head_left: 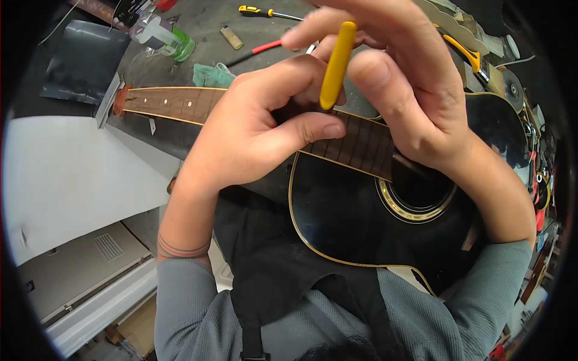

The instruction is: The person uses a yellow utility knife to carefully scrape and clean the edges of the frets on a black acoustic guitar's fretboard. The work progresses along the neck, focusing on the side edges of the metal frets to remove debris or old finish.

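Note:
My left hand is closed around the lower end of a slim yellow handle, which stands up tilted between both hands. What lies at its lower end is hidden by my fingers. My right hand arches close beside it, thumb and fingers apart, with nothing visibly gripped. Under both hands lies a black acoustic guitar with pale edging and a ringed sound hole. Its brown fretboard with light dots reaches to the left, partly covered by my left hand. No strings show on it.
Behind the neck lie a green cloth, a lighter, a red and black pen-like tool and a yellow-black screwdriver. A bottle with green liquid stands at far left. A yellow-handled brush lies at far right.

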{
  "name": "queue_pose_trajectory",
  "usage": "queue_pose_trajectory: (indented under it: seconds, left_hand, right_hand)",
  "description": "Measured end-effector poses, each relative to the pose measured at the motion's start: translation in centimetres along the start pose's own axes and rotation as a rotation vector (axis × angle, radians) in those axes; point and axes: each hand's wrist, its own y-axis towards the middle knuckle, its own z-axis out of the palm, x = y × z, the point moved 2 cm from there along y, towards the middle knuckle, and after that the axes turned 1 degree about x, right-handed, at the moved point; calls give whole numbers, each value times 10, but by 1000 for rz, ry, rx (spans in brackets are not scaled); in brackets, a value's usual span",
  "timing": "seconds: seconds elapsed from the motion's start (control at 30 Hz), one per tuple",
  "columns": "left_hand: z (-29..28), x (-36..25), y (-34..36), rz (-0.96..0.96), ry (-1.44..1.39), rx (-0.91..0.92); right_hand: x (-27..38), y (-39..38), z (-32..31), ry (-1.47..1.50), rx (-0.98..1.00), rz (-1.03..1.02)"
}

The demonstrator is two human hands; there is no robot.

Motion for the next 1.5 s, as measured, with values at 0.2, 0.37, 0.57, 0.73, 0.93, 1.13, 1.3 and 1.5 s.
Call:
queue_pose_trajectory:
  seconds: [0.2, 0.37, 0.57, 0.73, 0.93, 1.13, 1.3, 1.5]
  left_hand:
    - [5, -8, 3, -12, -189, -78]
    - [5, -4, 9, -125, -147, -94]
    - [4, -3, 10, -208, -113, -101]
    - [4, 1, 7, -181, -127, -80]
    - [1, -2, 7, -84, -279, -135]
    - [-7, 0, 4, -162, -199, -54]
    - [-6, -2, 7, -209, -205, -56]
    - [-6, 1, 12, -253, -209, -56]
  right_hand:
    - [17, 5, 0, 230, 86, 345]
    - [9, 1, 6, 305, -20, 530]
    - [15, 11, 0, 171, 65, 681]
    - [15, 3, 1, 145, 65, 728]
    - [12, 2, 6, 96, 66, 527]
    - [8, -1, 7, 282, 34, 600]
    - [20, 10, 4, 182, 76, 779]
    - [35, 21, 10, 204, 14, 945]
